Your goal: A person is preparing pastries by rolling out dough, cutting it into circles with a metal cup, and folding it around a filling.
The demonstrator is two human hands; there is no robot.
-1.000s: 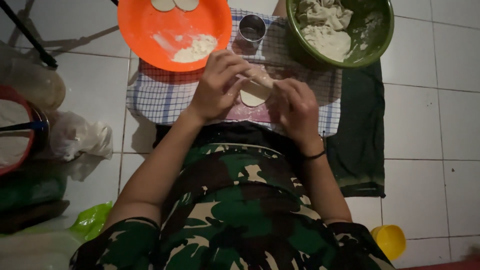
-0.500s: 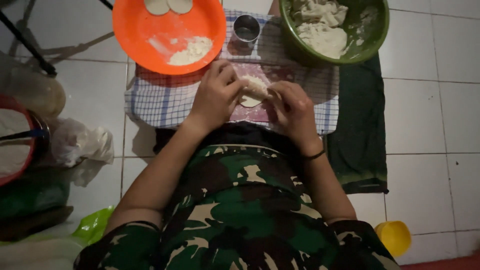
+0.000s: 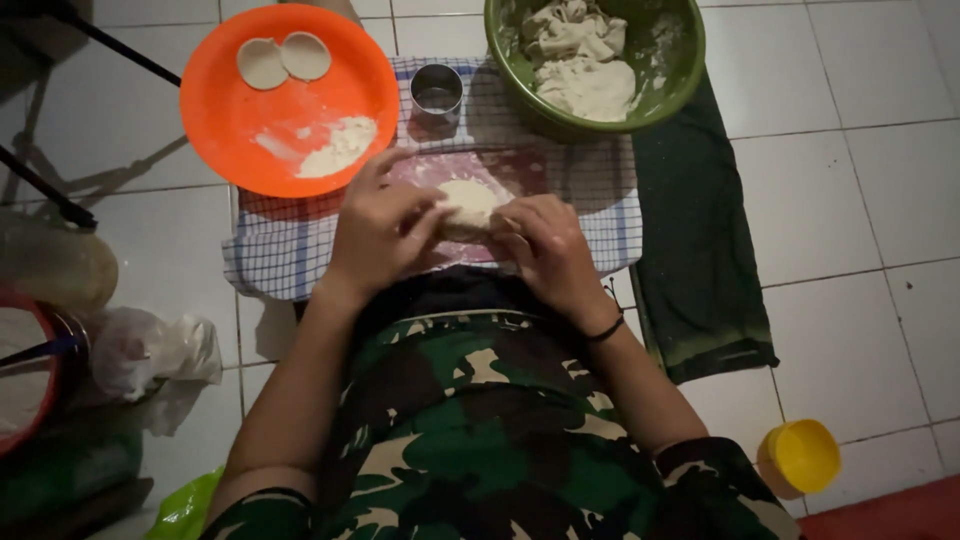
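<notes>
Floor: pale square tiles with dark grout lines. Lying directly on it:

- Checked cloth, white with a blue grid, spread flat at upper centre.
- Dark green cloth just right of it, their edges touching or overlapping, running down the tiles.
- Small yellow cup at lower right, well apart from both cloths, open side up.
- Crumpled clear plastic bag at left, near the checked cloth's lower corner.
- Bright green plastic at the bottom left edge, partly hidden.
- Thin dark rods cross the upper left tiles, throwing shadows.

Left edge too dim to read.
</notes>
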